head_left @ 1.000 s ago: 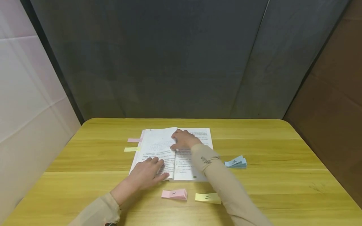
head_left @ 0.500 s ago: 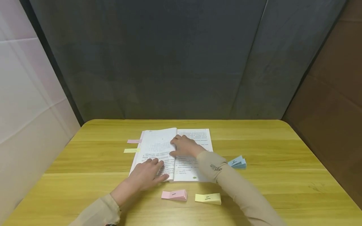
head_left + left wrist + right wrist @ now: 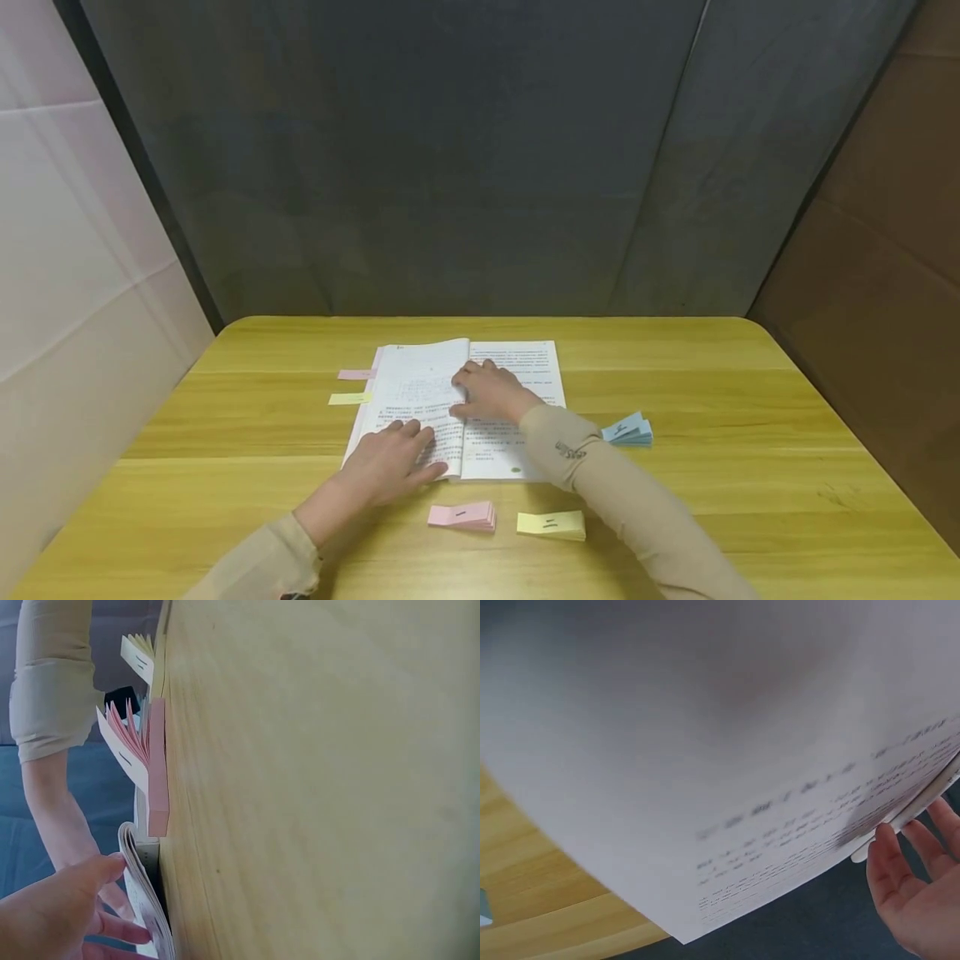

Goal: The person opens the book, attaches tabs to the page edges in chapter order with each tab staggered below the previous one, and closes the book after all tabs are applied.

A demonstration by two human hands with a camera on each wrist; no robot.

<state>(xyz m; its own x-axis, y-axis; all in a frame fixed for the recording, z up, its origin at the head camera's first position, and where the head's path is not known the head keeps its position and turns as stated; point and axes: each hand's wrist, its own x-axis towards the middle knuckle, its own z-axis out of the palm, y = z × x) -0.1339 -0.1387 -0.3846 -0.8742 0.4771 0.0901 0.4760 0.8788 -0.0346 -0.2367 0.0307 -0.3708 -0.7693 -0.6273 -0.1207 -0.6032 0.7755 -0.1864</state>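
Note:
An open book (image 3: 517, 358) with printed pages lies on the wooden table in the head view. My left hand (image 3: 390, 462) rests on the lower part of the left page, fingers spread and thumb near the gutter. In the left wrist view the thumb of that hand (image 3: 60, 904) lies at the book's lower edge (image 3: 139, 877). My right hand (image 3: 491, 393) touches the book along the gutter, its fingertips at the fold and its forearm crossing the right page. A pink tab (image 3: 356, 375) and a yellow tab (image 3: 349, 399) stick out from the book's left edge.
Pink sticky notes (image 3: 462, 516) and yellow sticky notes (image 3: 551, 525) lie in front of the book, each marked with dark strokes. Blue sticky notes (image 3: 628, 430) lie to its right, beside the right sleeve. A dark partition (image 3: 450, 167) stands behind the table (image 3: 750, 500).
Over the first half second my right hand slid slightly down the gutter and its forearm shifted right, uncovering more of the yellow notes. Since then it stays nearly still; the left hand has not moved.

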